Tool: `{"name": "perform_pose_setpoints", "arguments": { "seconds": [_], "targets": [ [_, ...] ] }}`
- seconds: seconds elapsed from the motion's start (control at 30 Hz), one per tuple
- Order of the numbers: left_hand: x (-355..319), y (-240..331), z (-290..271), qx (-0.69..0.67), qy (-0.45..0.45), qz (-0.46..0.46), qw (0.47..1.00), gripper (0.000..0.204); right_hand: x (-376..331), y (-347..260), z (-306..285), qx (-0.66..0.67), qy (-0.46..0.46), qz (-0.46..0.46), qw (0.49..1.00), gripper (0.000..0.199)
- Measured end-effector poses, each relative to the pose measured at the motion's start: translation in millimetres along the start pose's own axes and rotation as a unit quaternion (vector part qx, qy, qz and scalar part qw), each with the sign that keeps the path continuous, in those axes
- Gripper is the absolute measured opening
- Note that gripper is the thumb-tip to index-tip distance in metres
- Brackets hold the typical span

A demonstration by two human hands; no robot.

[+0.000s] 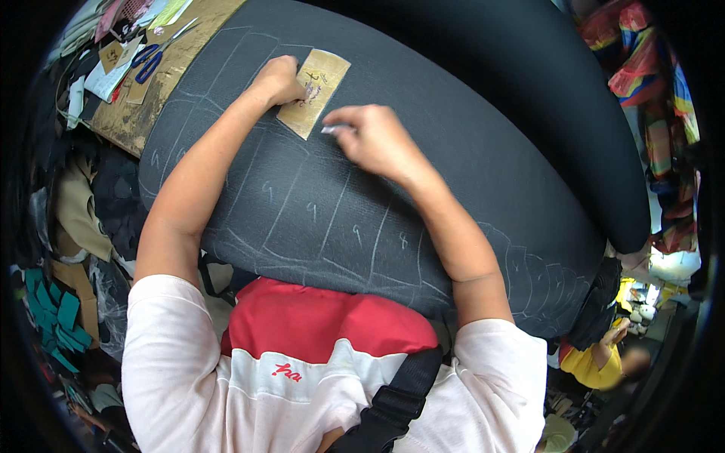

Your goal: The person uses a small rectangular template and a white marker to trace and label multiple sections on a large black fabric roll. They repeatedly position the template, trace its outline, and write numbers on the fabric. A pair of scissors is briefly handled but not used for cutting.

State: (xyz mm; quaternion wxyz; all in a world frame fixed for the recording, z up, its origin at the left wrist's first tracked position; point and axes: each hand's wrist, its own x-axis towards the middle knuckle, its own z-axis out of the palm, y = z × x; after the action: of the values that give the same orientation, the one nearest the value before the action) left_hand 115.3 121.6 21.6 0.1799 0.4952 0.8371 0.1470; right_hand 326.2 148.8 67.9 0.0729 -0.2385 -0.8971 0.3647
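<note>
A tan cardboard template [321,81] with handwriting on it lies tilted on the black, grained leather-like sheet [408,181]. My left hand [279,80] is closed, its fingers curled, and holds the template down at its left edge. Just right of the template, my right hand [375,140] is pinched round a small piece of white chalk [331,130]. That hand is a little blurred, and I cannot tell whether the chalk touches the sheet. Pale chalk outlines and marks cover much of the sheet, in rows of four-sided shapes toward me and narrower ones at the right.
A thick black roll [529,83] lies along the far side. At the far left, blue-handled scissors [147,62] and papers rest on a worn wooden board [136,121]. Teal strips [57,309] lie lower left. A person in yellow [593,366] is at the lower right.
</note>
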Motion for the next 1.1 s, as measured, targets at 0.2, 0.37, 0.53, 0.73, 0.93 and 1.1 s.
{"name": "perform_pose_setpoints", "arguments": {
  "seconds": [0.2,0.37,0.53,0.73,0.93,1.1],
  "targets": [
    [-8.6,17.4,-7.0,-0.202,0.068,0.098,0.972,0.021,-18.6,48.3,-28.4,0.285,0.263,0.115,0.915,0.021],
    [-13.6,38.5,20.8,-0.14,0.239,0.412,0.868,0.018,-18.6,84.0,-17.0,0.182,0.384,0.057,0.903,0.026],
    [-17.1,14.9,39.3,0.014,0.046,0.29,0.956,0.02,-20.3,93.7,23.0,-0.116,0.233,0.013,0.965,0.065],
    [-16.1,3.3,43.2,0.064,-0.027,0.209,0.975,0.098,-4.0,78.8,46.1,-0.136,0.246,0.055,0.958,0.067],
    [-17.6,8.1,40.0,0.053,-0.031,0.192,0.979,0.091,17.7,87.9,17.9,-0.024,0.286,0.066,0.956,0.031],
    [-18.9,7.7,37.4,0.051,-0.038,0.197,0.978,0.092,69.6,98.9,1.2,-0.004,0.285,0.027,0.958,0.023]
  ]
}}
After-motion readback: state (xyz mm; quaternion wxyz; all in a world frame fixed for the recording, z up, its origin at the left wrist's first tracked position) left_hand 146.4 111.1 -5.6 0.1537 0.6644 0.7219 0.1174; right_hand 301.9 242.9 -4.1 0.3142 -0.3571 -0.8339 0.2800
